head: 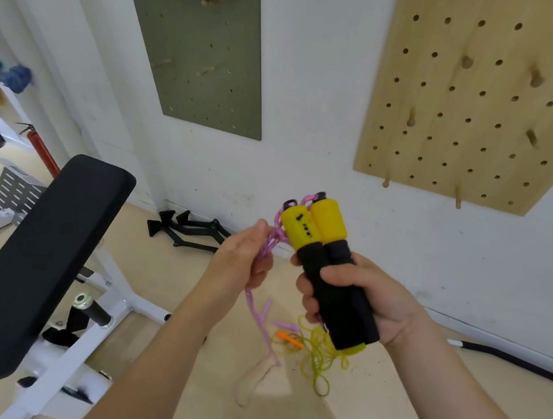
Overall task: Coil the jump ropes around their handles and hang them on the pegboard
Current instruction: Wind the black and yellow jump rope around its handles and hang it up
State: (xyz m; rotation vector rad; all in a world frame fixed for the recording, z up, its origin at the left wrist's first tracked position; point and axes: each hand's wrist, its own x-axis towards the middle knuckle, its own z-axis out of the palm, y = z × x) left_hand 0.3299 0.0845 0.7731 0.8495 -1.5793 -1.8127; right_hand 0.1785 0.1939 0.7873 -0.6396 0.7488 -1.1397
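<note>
the handles point(327, 266) are seen in matt black foam with smooth yellow plastic tops; the pegboard point(480, 105) is of pale unvarnished wood; the bench pad point(43, 251) is matt black vinyl.

Bright, even indoor light, soft shadows on the floor point(383, 411), wide-angle bending at edges, slight overall blur

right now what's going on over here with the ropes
A person's right hand grips a pair of yellow-and-black jump rope handles held side by side. The left hand pinches the pink rope that runs from their tops, its slack hanging down. A loose yellow-green rope lies on the floor. Nothing hangs on the wooden pegboard yet.
</note>
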